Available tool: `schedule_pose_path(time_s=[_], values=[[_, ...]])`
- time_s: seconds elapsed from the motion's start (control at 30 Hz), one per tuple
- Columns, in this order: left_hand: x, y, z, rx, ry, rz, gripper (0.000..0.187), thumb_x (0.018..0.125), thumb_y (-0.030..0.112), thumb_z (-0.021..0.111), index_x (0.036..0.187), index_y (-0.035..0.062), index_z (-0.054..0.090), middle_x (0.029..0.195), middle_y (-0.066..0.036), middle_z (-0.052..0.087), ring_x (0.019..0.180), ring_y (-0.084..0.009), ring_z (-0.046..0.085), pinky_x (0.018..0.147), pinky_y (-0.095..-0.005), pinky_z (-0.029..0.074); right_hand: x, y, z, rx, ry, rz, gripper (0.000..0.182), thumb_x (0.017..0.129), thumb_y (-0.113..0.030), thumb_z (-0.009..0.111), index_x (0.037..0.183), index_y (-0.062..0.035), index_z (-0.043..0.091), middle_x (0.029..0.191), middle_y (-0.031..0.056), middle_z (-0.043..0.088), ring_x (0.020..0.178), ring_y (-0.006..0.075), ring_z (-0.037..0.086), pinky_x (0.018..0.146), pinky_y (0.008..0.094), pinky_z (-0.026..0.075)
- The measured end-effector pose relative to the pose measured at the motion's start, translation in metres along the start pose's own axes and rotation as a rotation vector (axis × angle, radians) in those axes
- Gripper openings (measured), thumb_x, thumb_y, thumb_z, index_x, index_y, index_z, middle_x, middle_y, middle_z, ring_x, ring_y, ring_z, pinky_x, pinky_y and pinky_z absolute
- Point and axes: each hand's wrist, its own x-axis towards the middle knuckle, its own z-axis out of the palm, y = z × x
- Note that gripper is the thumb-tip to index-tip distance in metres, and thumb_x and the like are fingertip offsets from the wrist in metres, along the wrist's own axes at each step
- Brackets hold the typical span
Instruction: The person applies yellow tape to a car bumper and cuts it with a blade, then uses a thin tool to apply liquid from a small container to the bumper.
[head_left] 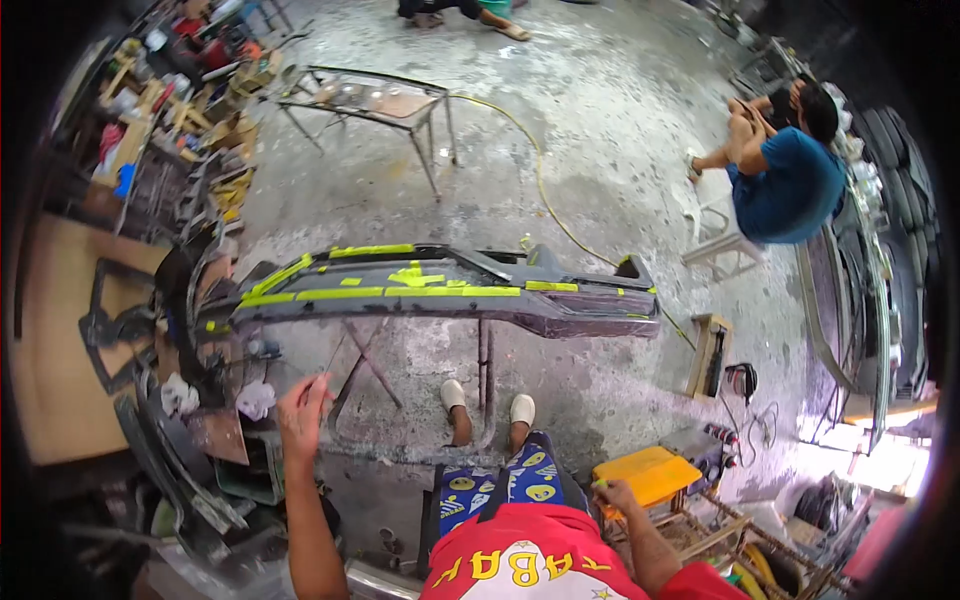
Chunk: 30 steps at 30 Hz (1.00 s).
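Note:
My left hand [303, 408] is raised at the left, just short of the bumper-like part's near edge. Its fingers are drawn together around something thin that I cannot make out. Low at my right side, my right hand [617, 496] is closed, with a bit of yellow-green tape [600, 484] showing at the fingers. In front of me a long dark grey bumper-like part [590, 322] lies crosswise on a metal stand [372, 365]. Yellow-green tape strips [455, 291] run along its edges, with shorter pieces stuck near its middle.
An orange-yellow stool [645, 475] stands beside my right hand. Crumpled white paper [256, 400] lies at the left. Farther off are a metal-framed table [380, 100], a yellow hose [540, 165] across the floor, and a seated person in a blue shirt [790, 180]. Clutter lines the left wall.

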Motion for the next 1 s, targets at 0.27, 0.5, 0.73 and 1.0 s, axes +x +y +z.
schedule_pose_path(time_s=[0.27,0.5,0.73,1.0], values=[[-0.285,-0.218,-0.018,-1.01,0.672,-0.537,0.02,0.097,0.023,0.061,0.099,0.0035,0.067,0.072,0.001,0.058,0.056,-0.0081,0.049,0.052,-0.0208,0.04,0.097,-0.124,-0.111,0.177,-0.097,-0.162,0.03,0.09,-0.029,0.067,0.091,0.0014,0.066,0.071,0.0132,0.069,0.055,0.0173,0.062,0.051,0.0294,0.049],[-0.536,-0.407,0.118,-1.211,0.866,-0.86,0.02,0.085,0.026,0.062,0.069,0.0164,0.055,0.059,0.001,0.052,0.044,-0.0105,0.043,0.036,-0.0259,0.03,0.091,-0.215,-0.068,0.086,-0.269,-0.363,0.029,0.091,-0.025,0.066,0.09,0.0046,0.064,0.073,0.0167,0.069,0.055,0.0204,0.064,0.049,0.0302,0.051],[-0.623,-0.473,0.101,-1.115,0.88,-1.218,0.01,0.087,0.01,0.058,0.083,0.0007,0.061,0.066,-0.012,0.065,0.043,-0.0174,0.05,0.038,-0.0315,0.039,0.029,-0.204,0.03,-0.093,-0.359,-0.104,0.032,0.09,-0.025,0.068,0.082,0.0061,0.067,0.076,0.0182,0.072,0.056,0.0243,0.068,0.052,0.0359,0.057],[-0.658,-0.576,-0.041,-0.755,0.531,-0.927,0.021,0.091,0.015,0.058,0.083,-0.0031,0.065,0.074,-0.015,0.07,0.046,-0.0147,0.055,0.04,-0.0311,0.045,-0.096,-0.181,0.19,-0.431,-0.466,0.043,0.036,0.091,-0.029,0.068,0.085,0.0059,0.066,0.08,0.0163,0.073,0.065,0.0247,0.071,0.056,0.0354,0.059]])
